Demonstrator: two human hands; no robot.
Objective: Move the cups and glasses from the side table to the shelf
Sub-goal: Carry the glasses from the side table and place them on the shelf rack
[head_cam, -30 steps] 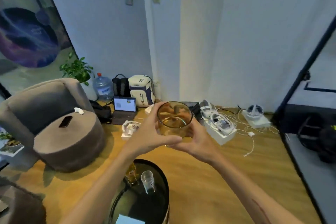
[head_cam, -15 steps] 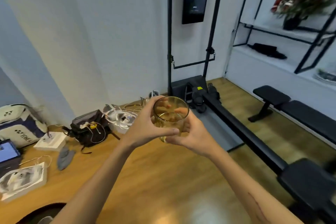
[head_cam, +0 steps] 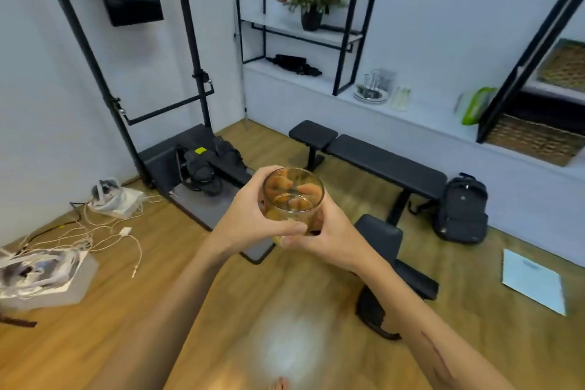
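Observation:
An amber-tinted glass (head_cam: 292, 199) is held upright in front of my chest by both hands. My left hand (head_cam: 250, 215) wraps its left side with the thumb across the front. My right hand (head_cam: 329, 234) cups its right side and base. The white shelf (head_cam: 421, 114) runs along the far right wall. On it stands a plate with clear glasses (head_cam: 373, 87) and a pale cup (head_cam: 401, 98). The side table is out of view.
A black weight bench (head_cam: 380, 161) stands between me and the shelf, a black backpack (head_cam: 462, 209) at its right end. A black rack with a mat (head_cam: 196, 187) is left. Cables and boxes (head_cam: 47, 269) lie on the wooden floor, a paper sheet (head_cam: 533, 283) right.
My view has swung right, from the sofa corner and side table to the rack, bench and shelf. Both hands keep the same hold on the glass.

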